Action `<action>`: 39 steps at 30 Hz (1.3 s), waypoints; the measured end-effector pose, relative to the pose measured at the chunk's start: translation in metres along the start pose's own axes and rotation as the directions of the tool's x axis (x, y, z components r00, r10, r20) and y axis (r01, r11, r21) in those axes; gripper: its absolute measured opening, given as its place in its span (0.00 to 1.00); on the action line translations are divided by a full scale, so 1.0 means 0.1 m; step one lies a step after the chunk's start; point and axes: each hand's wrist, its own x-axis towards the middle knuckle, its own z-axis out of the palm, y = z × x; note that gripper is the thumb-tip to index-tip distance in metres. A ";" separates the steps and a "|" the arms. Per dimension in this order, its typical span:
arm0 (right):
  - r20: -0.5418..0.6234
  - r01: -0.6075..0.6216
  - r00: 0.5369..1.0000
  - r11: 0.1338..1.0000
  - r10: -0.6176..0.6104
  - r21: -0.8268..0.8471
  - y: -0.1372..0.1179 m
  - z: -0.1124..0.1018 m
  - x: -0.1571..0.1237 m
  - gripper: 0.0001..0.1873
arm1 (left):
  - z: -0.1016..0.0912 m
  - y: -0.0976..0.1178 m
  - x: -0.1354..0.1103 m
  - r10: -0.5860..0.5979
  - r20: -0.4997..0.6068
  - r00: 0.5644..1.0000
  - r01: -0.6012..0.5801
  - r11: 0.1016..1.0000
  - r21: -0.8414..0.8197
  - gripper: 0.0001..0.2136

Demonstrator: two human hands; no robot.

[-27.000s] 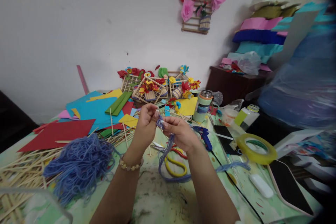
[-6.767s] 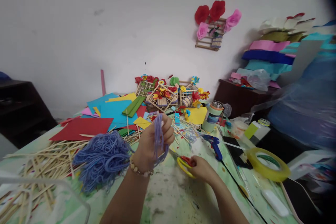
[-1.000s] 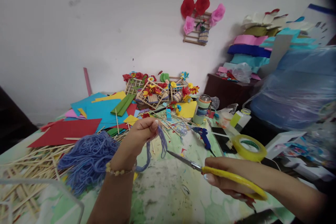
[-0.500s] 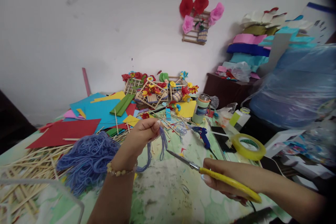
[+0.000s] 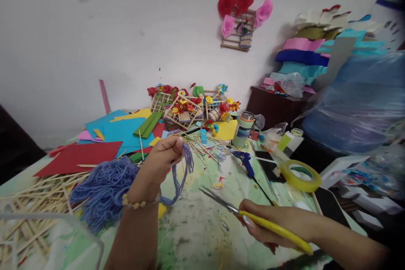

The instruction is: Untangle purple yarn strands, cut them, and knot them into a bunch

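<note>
Pinched in my left hand (image 5: 164, 156) are several strands of blue-purple yarn (image 5: 187, 162), which hang down in loops from the fingertips. The loose strands run back under my wrist toward a big tangled yarn pile (image 5: 104, 190) on the left. My right hand (image 5: 268, 221) grips a pair of yellow-handled scissors (image 5: 234, 209), their blades slightly parted and pointing to the upper left. A gap separates the blade tips from the hanging yarn. Around my left wrist is a beaded bracelet (image 5: 139, 205).
Wooden sticks (image 5: 28, 219) and coloured paper (image 5: 79, 158) cover the left side. Small lattice frames with paper flowers (image 5: 183, 112) stand at the back. On the right are a blue glue gun (image 5: 246, 163), a thermos (image 5: 243, 130), a tape roll (image 5: 300, 176) and a phone (image 5: 330, 206).
My left hand has moved left and slightly up with the yarn. The scissors have come away from the strands, and their blades are now a little apart.
</note>
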 end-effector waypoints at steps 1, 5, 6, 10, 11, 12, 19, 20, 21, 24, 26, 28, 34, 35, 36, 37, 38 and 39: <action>0.022 -0.011 1.000 0.999 0.011 0.034 0.00 0.02 0.02 0.33 | 0.01 0.00 0.01 -0.005 0.006 1.000 0.005 1.000 0.002 0.18; 0.116 0.021 0.992 0.988 -0.039 0.154 0.05 0.10 0.16 0.37 | 0.04 -0.01 0.01 -0.019 0.034 0.999 0.019 1.000 0.003 0.18; 0.138 0.046 0.988 0.983 -0.072 0.178 0.07 0.11 0.20 0.37 | 0.05 -0.02 0.01 -0.019 0.042 0.999 0.019 1.000 0.002 0.18; 0.173 0.110 0.972 0.961 -0.157 0.255 0.08 0.12 0.31 0.39 | 0.05 -0.03 0.00 -0.015 0.081 0.997 0.015 1.000 -0.008 0.19; 0.171 0.114 0.971 0.957 -0.164 0.267 0.07 0.12 0.33 0.39 | 0.05 -0.04 0.00 -0.011 0.089 0.996 0.012 1.000 -0.007 0.19; 0.172 0.118 0.971 0.955 -0.169 0.271 0.05 0.11 0.34 0.39 | 0.05 -0.04 0.00 -0.008 0.097 0.995 0.009 1.000 -0.005 0.20; 0.256 0.121 0.947 0.953 -0.195 0.277 -0.05 0.07 0.39 0.41 | 0.07 -0.08 0.01 0.009 0.153 0.988 -0.010 1.000 0.004 0.21; 0.256 0.125 0.945 0.949 -0.203 0.289 -0.06 0.07 0.40 0.41 | 0.07 -0.08 0.01 0.010 0.163 0.987 -0.013 1.000 0.013 0.21; 0.255 0.129 0.944 0.944 -0.210 0.303 -0.07 0.06 0.41 0.40 | 0.07 -0.09 0.01 0.012 0.173 0.985 -0.017 1.000 0.023 0.21; 0.280 0.107 0.939 0.940 -0.203 0.323 -0.07 0.06 0.45 0.41 | 0.08 -0.09 0.01 0.019 0.196 0.980 -0.027 0.999 0.038 0.21; 0.307 0.077 0.934 0.940 -0.185 0.333 -0.05 0.06 0.47 0.41 | 0.08 -0.08 0.01 0.020 0.204 0.979 -0.029 0.999 0.042 0.21; 0.319 0.052 0.932 0.937 -0.170 0.347 -0.03 0.06 0.50 0.41 | 0.09 -0.07 0.01 0.014 0.210 0.978 -0.025 0.998 0.052 0.21; 0.350 0.048 0.921 0.940 -0.173 0.338 0.00 0.06 0.55 0.40 | 0.12 -0.02 -0.01 -0.005 0.209 0.978 -0.013 0.996 0.084 0.23; 0.354 0.050 0.919 0.940 -0.176 0.337 0.00 0.06 0.55 0.40 | 0.12 -0.02 -0.02 -0.005 0.207 0.978 -0.013 0.996 0.085 0.23; 0.351 0.049 0.920 0.939 -0.175 0.339 0.00 0.06 0.56 0.40 | 0.12 -0.02 -0.02 -0.005 0.204 0.979 -0.012 0.996 0.086 0.23; 0.351 0.045 0.921 0.938 -0.172 0.344 0.01 0.07 0.57 0.40 | 0.12 -0.02 -0.02 -0.006 0.202 0.979 -0.012 0.996 0.088 0.23; 0.351 0.038 0.921 0.936 -0.169 0.350 0.02 0.07 0.58 0.40 | 0.12 -0.03 -0.02 -0.008 0.201 0.980 -0.010 0.996 0.089 0.23; 0.352 0.032 0.921 0.934 -0.166 0.355 0.03 0.07 0.59 0.40 | 0.11 -0.03 -0.02 -0.009 0.201 0.980 -0.009 0.996 0.090 0.22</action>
